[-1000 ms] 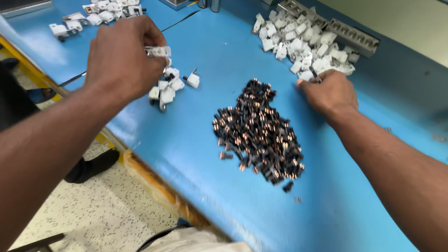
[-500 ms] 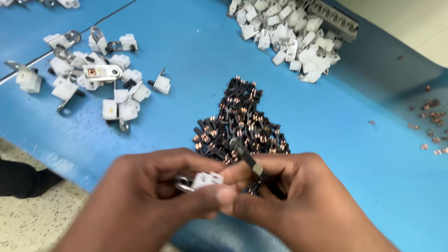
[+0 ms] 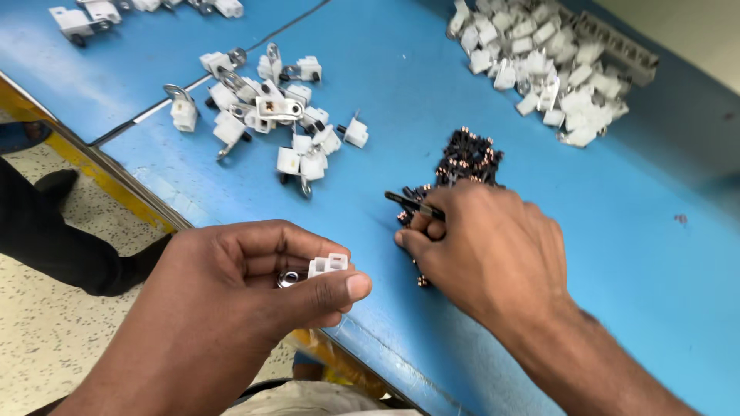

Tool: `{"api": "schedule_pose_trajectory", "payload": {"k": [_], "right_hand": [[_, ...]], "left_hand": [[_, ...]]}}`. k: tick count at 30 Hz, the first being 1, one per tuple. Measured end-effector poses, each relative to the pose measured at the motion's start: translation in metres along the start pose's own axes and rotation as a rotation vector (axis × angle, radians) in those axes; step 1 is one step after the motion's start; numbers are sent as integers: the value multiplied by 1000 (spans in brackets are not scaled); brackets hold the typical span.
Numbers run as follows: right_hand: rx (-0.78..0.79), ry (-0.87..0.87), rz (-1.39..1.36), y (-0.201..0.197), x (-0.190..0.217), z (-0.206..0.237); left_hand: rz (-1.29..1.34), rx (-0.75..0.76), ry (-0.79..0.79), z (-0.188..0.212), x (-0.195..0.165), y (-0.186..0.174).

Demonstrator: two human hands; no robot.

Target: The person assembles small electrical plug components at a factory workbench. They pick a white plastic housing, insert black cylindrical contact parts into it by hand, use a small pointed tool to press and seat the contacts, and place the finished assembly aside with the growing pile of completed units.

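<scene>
My left hand pinches a small white plastic housing with a metal ring terminal under it, held at the near edge of the blue table. My right hand rests on the pile of small black and copper coil parts, fingers curled, with a thin black tool sticking out from under its fingertips. Most of the coil pile is hidden beneath that hand.
A cluster of assembled white housings with metal terminals lies at the left. A heap of bare white housings sits at the back right beside a grey strip. More white pieces lie top left. The table's yellow edge borders speckled floor.
One second ago my hands were apart, left over the assembled cluster, right at the far white heap. They met near the edge; now the right has gone to the coil pile.
</scene>
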State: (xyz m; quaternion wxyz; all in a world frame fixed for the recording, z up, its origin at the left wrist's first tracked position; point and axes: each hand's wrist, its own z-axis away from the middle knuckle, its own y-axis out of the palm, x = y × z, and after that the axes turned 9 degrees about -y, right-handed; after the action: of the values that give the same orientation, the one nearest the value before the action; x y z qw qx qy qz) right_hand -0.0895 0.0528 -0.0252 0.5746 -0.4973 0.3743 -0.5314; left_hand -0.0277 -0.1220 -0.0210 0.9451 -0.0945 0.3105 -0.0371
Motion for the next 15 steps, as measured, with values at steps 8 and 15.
{"api": "schedule_pose_trajectory", "payload": {"k": [8,15], "right_hand": [[-334,-99,-585,13,-5,17],[-269,109,-1259,3,-4,28]], "left_hand": [[-37,130,428,-13,9,-5],[-189,-30,589,-3,-6,1]]}}
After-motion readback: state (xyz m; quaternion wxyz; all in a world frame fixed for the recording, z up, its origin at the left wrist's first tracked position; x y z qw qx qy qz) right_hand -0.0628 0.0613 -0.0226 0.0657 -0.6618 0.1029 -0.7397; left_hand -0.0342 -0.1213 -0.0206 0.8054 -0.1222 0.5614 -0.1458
